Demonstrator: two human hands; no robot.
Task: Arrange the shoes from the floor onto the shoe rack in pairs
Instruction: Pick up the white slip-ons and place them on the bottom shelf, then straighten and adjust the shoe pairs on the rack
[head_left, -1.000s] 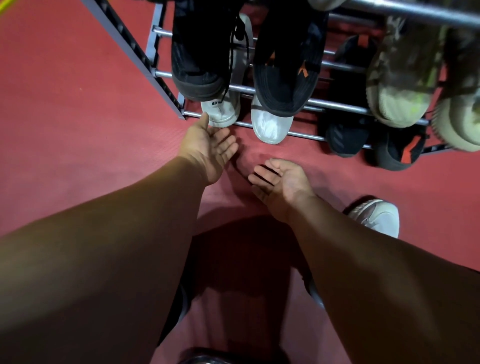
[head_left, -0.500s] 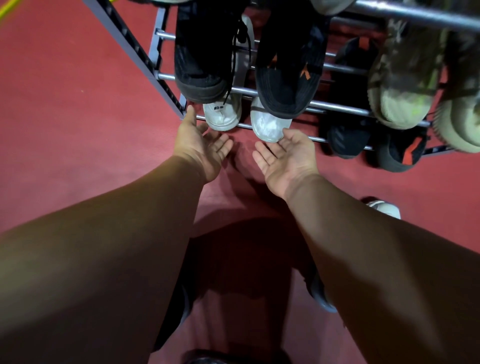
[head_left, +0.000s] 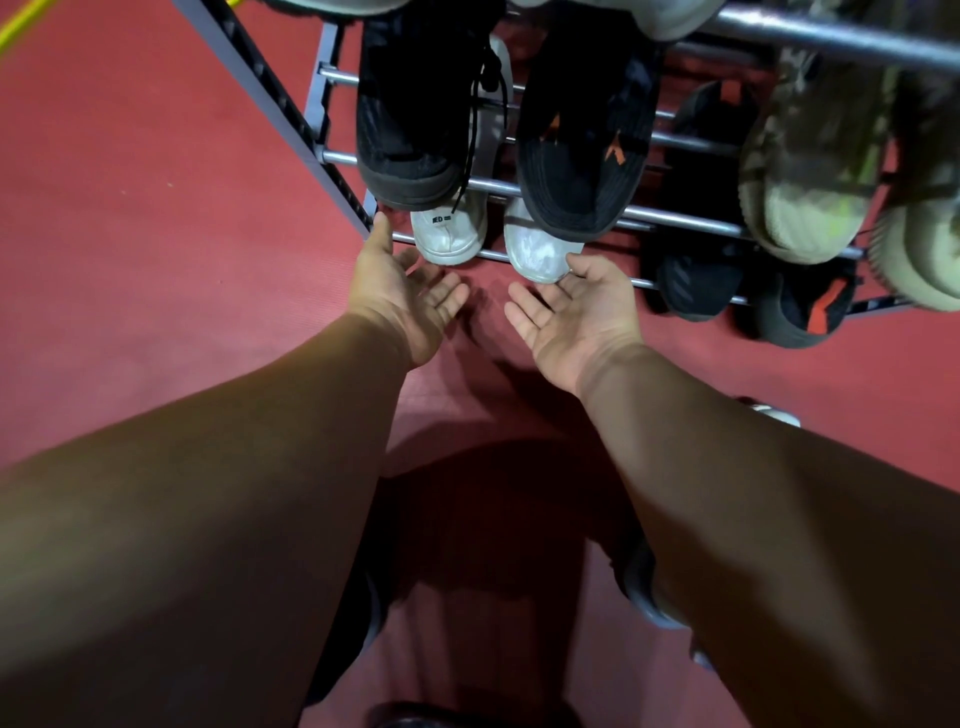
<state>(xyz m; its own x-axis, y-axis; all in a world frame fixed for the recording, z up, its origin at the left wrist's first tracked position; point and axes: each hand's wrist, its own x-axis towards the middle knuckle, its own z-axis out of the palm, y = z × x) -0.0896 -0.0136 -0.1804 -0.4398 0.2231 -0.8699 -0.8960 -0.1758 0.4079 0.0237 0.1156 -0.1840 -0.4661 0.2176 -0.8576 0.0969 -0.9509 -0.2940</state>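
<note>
Both hands are spread, palms up and empty. The right hand (head_left: 576, 312) touches the toe of the right shoe of the white leather pair (head_left: 535, 249) on the grey metal rack's (head_left: 675, 215) lowest rail; the left hand (head_left: 405, 291) lies just beside its mate (head_left: 449, 236). Both shoes' long axes run away from the person.

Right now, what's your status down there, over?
Both hands open, left hand, right hand, holding nothing. White shoes paired on bottom rail. Nothing in the way.

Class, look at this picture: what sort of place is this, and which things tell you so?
Probably a home entryway or storage corner: a metal shoe rack filled with shoes stands on a red floor.
</note>
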